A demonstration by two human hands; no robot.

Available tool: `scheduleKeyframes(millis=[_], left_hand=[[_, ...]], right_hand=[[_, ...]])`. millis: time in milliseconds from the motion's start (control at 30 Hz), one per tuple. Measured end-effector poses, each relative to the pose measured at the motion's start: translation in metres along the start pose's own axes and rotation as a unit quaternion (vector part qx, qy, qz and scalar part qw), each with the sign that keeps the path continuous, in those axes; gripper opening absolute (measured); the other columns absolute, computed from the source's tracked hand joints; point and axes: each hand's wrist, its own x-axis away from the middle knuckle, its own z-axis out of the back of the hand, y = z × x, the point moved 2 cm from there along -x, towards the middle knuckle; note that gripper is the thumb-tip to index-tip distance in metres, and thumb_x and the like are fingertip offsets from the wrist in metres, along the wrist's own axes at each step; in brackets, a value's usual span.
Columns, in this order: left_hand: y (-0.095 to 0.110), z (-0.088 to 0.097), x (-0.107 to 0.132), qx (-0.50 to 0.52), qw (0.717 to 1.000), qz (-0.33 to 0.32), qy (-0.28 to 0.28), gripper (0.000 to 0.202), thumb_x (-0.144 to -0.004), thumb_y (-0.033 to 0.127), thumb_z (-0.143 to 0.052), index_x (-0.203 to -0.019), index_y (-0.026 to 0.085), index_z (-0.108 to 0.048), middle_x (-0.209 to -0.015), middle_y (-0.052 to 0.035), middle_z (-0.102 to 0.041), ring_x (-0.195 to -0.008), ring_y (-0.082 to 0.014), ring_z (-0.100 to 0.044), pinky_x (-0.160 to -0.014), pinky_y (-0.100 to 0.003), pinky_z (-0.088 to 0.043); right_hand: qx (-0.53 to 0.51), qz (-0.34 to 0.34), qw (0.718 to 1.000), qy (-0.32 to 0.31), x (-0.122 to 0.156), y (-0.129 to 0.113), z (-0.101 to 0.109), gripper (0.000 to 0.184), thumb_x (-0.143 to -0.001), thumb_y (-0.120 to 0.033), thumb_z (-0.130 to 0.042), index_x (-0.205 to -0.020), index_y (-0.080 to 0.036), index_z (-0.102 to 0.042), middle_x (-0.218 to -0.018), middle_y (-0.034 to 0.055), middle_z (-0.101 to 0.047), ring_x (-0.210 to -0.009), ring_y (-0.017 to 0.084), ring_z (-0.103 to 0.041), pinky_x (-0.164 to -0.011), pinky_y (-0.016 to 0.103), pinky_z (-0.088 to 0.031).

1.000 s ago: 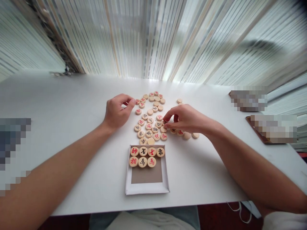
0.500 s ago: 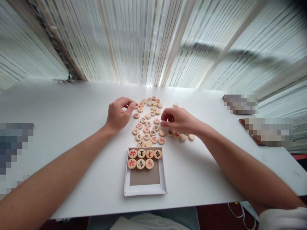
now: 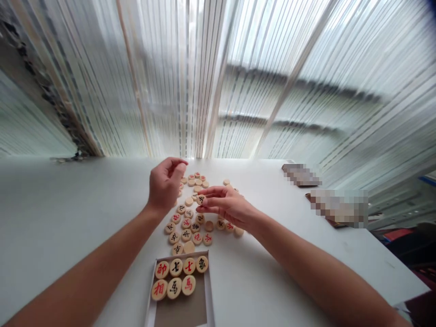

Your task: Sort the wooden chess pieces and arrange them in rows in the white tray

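My right hand (image 3: 228, 204) is over the loose Chinese chess pieces (image 3: 185, 223), thumb and fingers gripping one chess piece (image 3: 201, 200) whose black-marked face shows. At the far left of the group is my left hand (image 3: 165, 184), with thumb and forefinger pinched together; anything between them is hidden. Some pieces lie partly behind each hand. The loose pieces are round pale wood with red or black characters, several showing a blank side. Nearer me stands a shallow white-rimmed box (image 3: 210, 290) with two rows of pieces along its far side, characters up.
White table (image 3: 272, 272) under everything. Two blurred-out items, one brown-edged (image 3: 308, 196), lie at the right side. A string curtain (image 3: 190, 81) hangs along the far edge. Dark objects are beyond the right edge.
The view has tilted up and turned right, so the box now runs off the bottom edge. My right hand has turned and moved left over the pieces, lifting one into view. My left hand stays pinched.
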Motion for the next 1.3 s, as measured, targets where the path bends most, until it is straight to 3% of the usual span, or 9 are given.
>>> scheduleKeyframes(millis=[100, 167, 267, 433, 533, 633, 900, 1300], left_hand=[[0.014, 0.01, 0.034, -0.025, 0.99, 0.044, -0.131, 0.017, -0.089, 0.033, -0.071, -0.093, 0.017, -0.077, -0.074, -0.0021, -0.069, -0.064, -0.0148, -0.06, -0.056, -0.024, -0.048], [0.017, 0.023, 0.053, -0.022, 0.982, 0.083, -0.166, 0.019, -0.088, 0.037, -0.075, -0.096, 0.019, -0.078, -0.076, -0.0026, -0.071, -0.064, -0.0155, -0.063, -0.056, -0.024, -0.052], [0.016, 0.037, 0.071, 0.018, 0.973, 0.125, -0.191, 0.019, -0.085, 0.037, -0.082, -0.096, 0.022, -0.079, -0.084, -0.0045, -0.077, -0.073, -0.0185, -0.072, -0.063, -0.026, -0.06], [0.009, 0.035, 0.085, 0.06, 0.971, 0.14, -0.182, 0.015, -0.084, 0.036, -0.084, -0.091, 0.023, -0.082, -0.082, -0.0052, -0.079, -0.072, -0.0205, -0.076, -0.064, -0.028, -0.065], [0.003, 0.031, 0.089, 0.066, 0.97, 0.152, -0.175, 0.013, -0.085, 0.035, -0.083, -0.09, 0.023, -0.082, -0.074, -0.003, -0.076, -0.064, -0.0181, -0.073, -0.064, -0.028, -0.066], [-0.002, 0.03, 0.09, 0.077, 0.97, 0.154, -0.173, 0.012, -0.088, 0.033, -0.081, -0.093, 0.022, -0.082, -0.081, -0.0033, -0.079, -0.067, -0.0177, -0.074, -0.066, -0.028, -0.067], [-0.005, 0.034, 0.087, 0.004, 0.985, 0.039, -0.168, 0.011, -0.091, 0.025, -0.079, -0.101, 0.026, -0.084, -0.091, -0.0034, -0.079, -0.082, -0.0174, -0.075, -0.072, -0.027, -0.066], [-0.004, 0.035, 0.087, 0.032, 0.983, 0.068, -0.169, 0.012, -0.091, 0.029, -0.078, -0.098, 0.024, -0.085, -0.088, -0.0048, -0.081, -0.08, -0.0205, -0.078, -0.074, -0.031, -0.068]], right_hand=[[-0.03, 0.012, 0.999, 0.0, 0.003, -0.001, -0.005, 0.043, -0.063, -0.03, -0.101, -0.097, -0.016, -0.08, -0.083, 0.0013, -0.077, -0.073, 0.013, -0.073, -0.076, 0.027, -0.06], [-0.05, 0.017, 0.999, 0.001, 0.005, 0.001, -0.011, 0.038, -0.062, -0.027, -0.101, -0.093, -0.016, -0.08, -0.082, 0.0015, -0.077, -0.072, 0.012, -0.071, -0.071, 0.024, -0.057], [-0.074, 0.013, 0.997, -0.003, 0.009, 0.009, -0.022, 0.036, -0.058, -0.026, -0.102, -0.085, -0.017, -0.08, -0.082, 0.0013, -0.077, -0.074, 0.013, -0.072, -0.075, 0.027, -0.058], [-0.066, 0.001, 0.998, 0.0, 0.015, 0.021, -0.032, 0.039, -0.057, -0.03, -0.103, -0.086, -0.017, -0.081, -0.082, 0.0017, -0.078, -0.075, 0.015, -0.074, -0.082, 0.032, -0.062], [-0.037, 0.008, 0.999, 0.014, 0.016, 0.024, -0.032, 0.035, -0.061, -0.034, -0.102, -0.083, -0.017, -0.081, -0.08, 0.0018, -0.078, -0.072, 0.014, -0.074, -0.076, 0.03, -0.062], [0.006, 0.035, 0.999, 0.041, 0.016, 0.026, -0.031, 0.033, -0.064, -0.036, -0.101, -0.084, -0.018, -0.082, -0.078, 0.0018, -0.078, -0.066, 0.014, -0.073, -0.068, 0.028, -0.062], [0.063, 0.094, 0.991, 0.072, 0.017, 0.027, -0.032, 0.029, -0.067, -0.036, -0.099, -0.086, -0.021, -0.085, -0.082, 0.0058, -0.082, -0.074, 0.019, -0.077, -0.07, 0.031, -0.063], [0.022, 0.064, 0.996, 0.061, 0.018, 0.032, -0.033, 0.03, -0.068, -0.038, -0.098, -0.089, -0.021, -0.086, -0.085, 0.0061, -0.083, -0.08, 0.02, -0.078, -0.08, 0.034, -0.063]])
